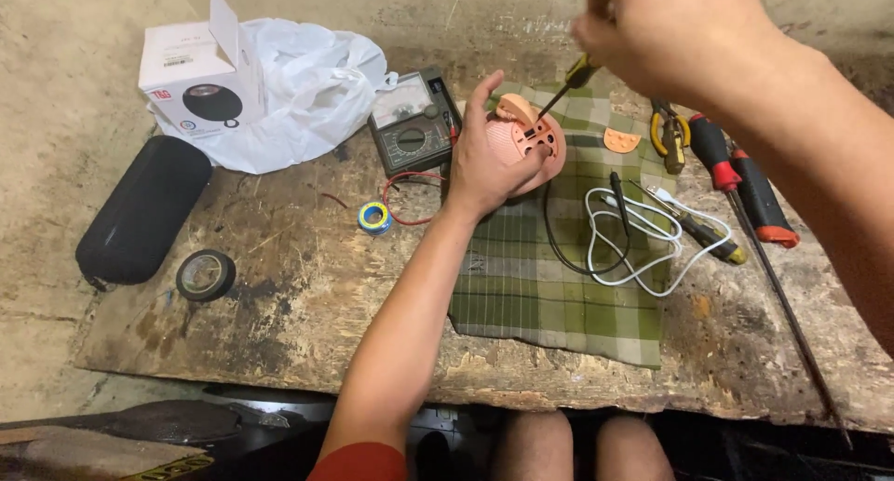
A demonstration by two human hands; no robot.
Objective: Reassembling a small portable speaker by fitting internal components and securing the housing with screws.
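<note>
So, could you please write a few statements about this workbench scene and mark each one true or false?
1. The left hand holds a round salmon-coloured casing. True.
2. The right hand holds a pair of pliers. False: its grip is on a small screwdriver, tip at the casing.
3. The white cable lies on the green checked cloth. True.
4. The roll of black tape sits on the cloth. False: it lies on the bare wooden board, near a black oblong case.
5. The multimeter lies beside a white plastic bag. True.
</note>
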